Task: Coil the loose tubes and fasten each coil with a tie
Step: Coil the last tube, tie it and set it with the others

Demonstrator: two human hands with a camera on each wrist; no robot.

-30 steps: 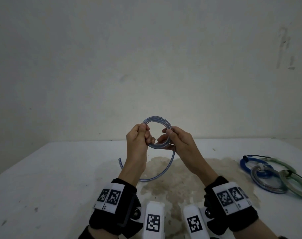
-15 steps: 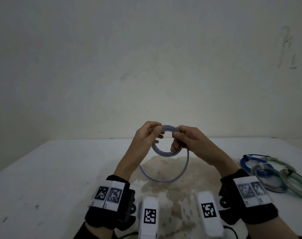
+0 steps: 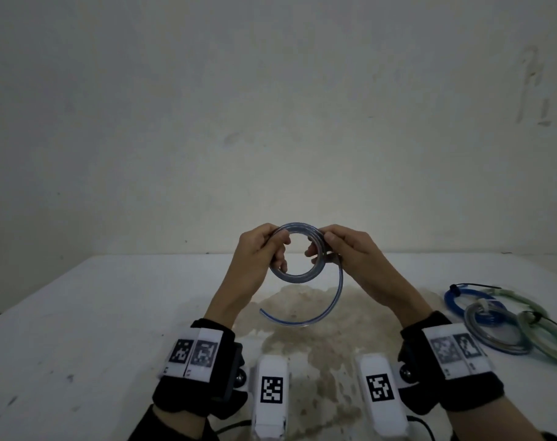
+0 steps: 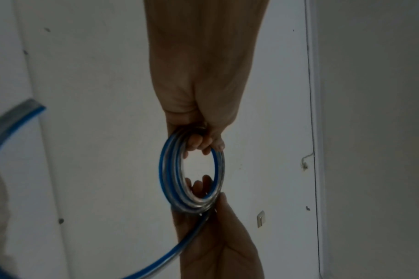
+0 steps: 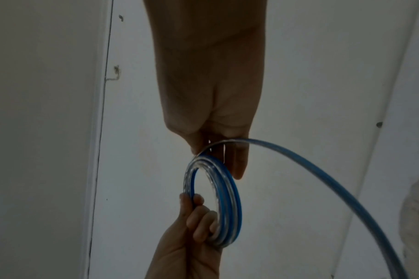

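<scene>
A clear tube with a blue stripe (image 3: 298,275) is wound into a small coil of several turns, held upright above the white table (image 3: 80,313). My left hand (image 3: 264,249) grips the coil's left side, fingers curled through the ring. My right hand (image 3: 334,246) pinches the right side, where the loose tail (image 3: 328,310) leaves and curves down and left to a free end. In the left wrist view the coil (image 4: 170,173) hangs between my left hand (image 4: 203,139) and right hand (image 4: 210,200). The right wrist view shows the coil (image 5: 229,188) and the tail (image 5: 323,173).
Three tied coils lie on the table at the right: a blue one (image 3: 455,302), a grey one (image 3: 493,342) and a pale green one (image 3: 544,345). A brown stain (image 3: 302,338) spreads over the table below my hands. A bare wall stands behind.
Both hands turned the coil and wound on more tube. The hanging tail has shortened and now leaves from the right side, curving down to the left.
</scene>
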